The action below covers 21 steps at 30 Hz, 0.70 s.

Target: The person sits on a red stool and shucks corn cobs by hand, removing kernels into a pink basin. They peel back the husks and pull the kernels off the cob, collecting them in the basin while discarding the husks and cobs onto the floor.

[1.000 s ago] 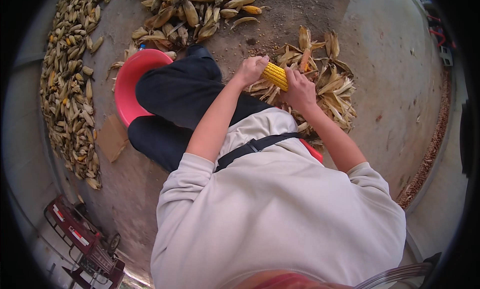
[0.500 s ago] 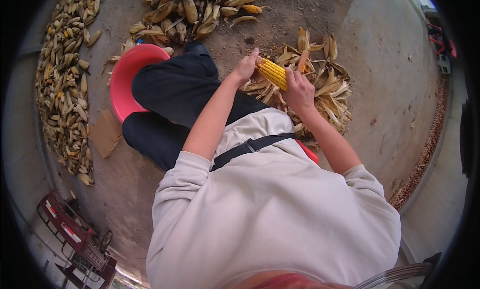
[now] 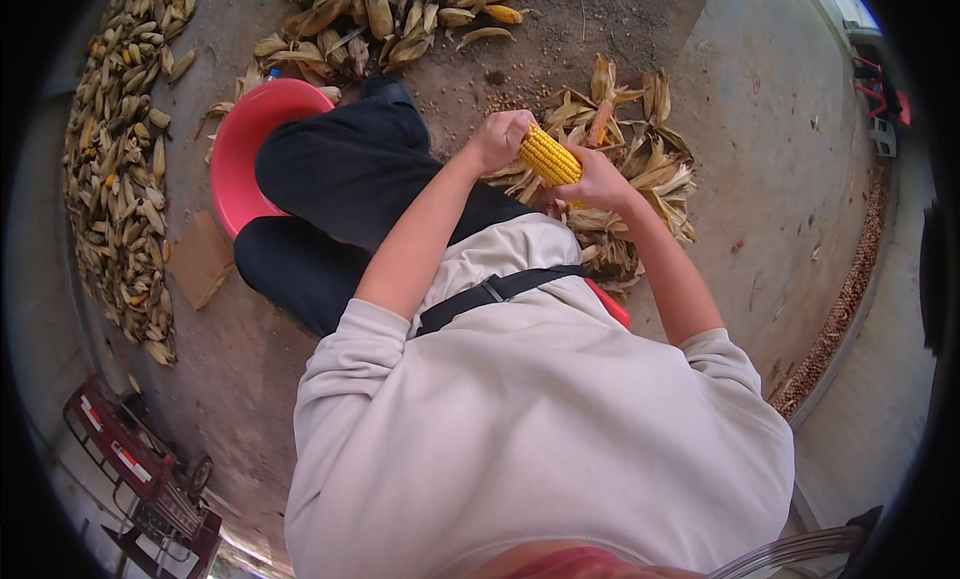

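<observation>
A yellow corn cob [image 3: 549,156] is gripped between the left hand [image 3: 497,139] and right hand [image 3: 600,182], above husks [image 3: 640,179] on the floor [image 3: 760,129].

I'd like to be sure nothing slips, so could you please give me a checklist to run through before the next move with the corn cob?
1. Left hand grips the corn cob at its far end: ok.
2. Right hand holds the near end: ok.
3. Cob free of husk: ok, yellow kernels show.
4. Red basin within reach, beside the legs: ok.
5. Basin contents: cannot tell.
6. Husk pile lies under the hands: ok.
</observation>
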### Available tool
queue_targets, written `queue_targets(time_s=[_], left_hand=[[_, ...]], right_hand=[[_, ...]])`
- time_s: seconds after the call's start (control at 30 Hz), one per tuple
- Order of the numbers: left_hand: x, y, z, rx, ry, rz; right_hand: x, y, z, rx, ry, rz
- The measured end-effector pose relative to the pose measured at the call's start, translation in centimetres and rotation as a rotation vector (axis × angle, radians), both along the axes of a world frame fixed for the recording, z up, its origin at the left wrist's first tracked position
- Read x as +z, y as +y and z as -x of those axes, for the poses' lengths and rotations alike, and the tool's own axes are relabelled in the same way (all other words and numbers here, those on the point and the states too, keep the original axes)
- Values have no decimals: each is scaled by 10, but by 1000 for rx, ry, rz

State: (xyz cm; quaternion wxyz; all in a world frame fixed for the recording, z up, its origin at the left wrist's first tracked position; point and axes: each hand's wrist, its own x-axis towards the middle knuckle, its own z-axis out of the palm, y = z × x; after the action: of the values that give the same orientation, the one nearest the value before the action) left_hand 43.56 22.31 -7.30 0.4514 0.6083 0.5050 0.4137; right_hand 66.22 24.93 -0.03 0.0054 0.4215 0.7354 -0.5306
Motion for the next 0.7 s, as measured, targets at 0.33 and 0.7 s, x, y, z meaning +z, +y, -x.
queue_targets(time_s=[0.33,0.7], left_hand=[[8,1,-7,139,-207,398],[11,-1,2,78,-418,556]], right_hand=[[-1,-29,13,-86,-324,-833],[-12,-37,15,-96,-328,-903]])
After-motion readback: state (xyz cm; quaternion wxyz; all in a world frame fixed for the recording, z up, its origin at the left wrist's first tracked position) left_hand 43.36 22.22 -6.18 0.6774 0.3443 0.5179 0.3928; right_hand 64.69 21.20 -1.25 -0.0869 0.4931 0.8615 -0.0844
